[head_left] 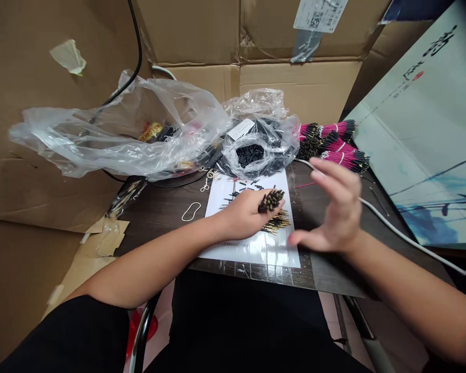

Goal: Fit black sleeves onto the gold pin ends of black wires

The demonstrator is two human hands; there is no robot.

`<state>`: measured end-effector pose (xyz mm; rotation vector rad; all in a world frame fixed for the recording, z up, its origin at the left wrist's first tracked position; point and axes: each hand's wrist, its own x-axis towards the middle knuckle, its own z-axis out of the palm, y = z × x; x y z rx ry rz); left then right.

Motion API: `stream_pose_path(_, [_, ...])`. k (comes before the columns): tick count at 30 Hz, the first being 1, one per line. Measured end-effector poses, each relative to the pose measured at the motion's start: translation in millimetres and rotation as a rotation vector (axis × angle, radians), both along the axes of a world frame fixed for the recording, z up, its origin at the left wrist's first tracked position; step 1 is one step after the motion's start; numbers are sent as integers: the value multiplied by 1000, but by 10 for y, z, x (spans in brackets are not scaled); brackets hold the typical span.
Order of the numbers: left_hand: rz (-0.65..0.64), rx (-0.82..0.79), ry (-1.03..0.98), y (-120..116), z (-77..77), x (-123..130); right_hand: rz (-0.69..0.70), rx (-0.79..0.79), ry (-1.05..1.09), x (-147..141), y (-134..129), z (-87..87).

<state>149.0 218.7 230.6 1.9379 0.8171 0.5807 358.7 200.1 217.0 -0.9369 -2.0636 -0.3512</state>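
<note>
My left hand (244, 211) is closed round a bundle of thin wires (272, 200), whose dark ends with small gold-coloured tips stick out past the thumb. Just below that fist, more thin pieces with gold-coloured pins (278, 223) show over the paper. Whether they belong to the held bundle I cannot tell. To the right, my right hand (336, 204) is raised with thumb and fingers spread, holding nothing and slightly blurred. Under my left hand lies a white printed sheet (252, 256). Short black sleeves (256, 185) are scattered on its far part.
Behind the sheet stands an open plastic bag of black sleeves (250, 154). Pink wire bundles (339, 146) lie right of it. A large clear bag (135, 155) spreads left. Rubber bands (190, 211) and a white cable (407, 235) rest on the table. Cardboard (202, 36) walls the back.
</note>
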Motion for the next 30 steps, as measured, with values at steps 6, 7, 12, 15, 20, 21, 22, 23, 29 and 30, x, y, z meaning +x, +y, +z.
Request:
stream_pose_path(6, [-123,723,731,284,199,-99,-381,-471,-282,627,418,-19])
stream_pose_path(7, [-140,773,761,315,189,-82,-414,-525,-345,682,456,-76])
stream_pose_path(12, [-87,873,763,369,22,-62,-384,-542,-458,670,477,-297])
stream_pose_path(15, [-65,871,723,336,-74,-133,-357,-506,-448,585,445,-319])
stream_pose_path(20, [-10,894,643,267,-108,-211,-207,-463,-365,444,393,-303])
stream_pose_path(21, [-11,913,626,255,-103,-211,-166,-465,-341,401,379,-297])
stream_pose_path(22, [-16,937,610,244,-96,-209,-122,-468,-318,351,362,-289])
stream_pose_path(23, [-21,964,596,235,-90,-205,-73,-471,-301,298,341,-278])
stream_pose_path(29, [-7,1128,530,224,-95,-187,172,-338,-33,17,121,-146])
stream_pose_path(30, [1,1143,520,225,-102,-186,195,-307,23,-11,80,-123])
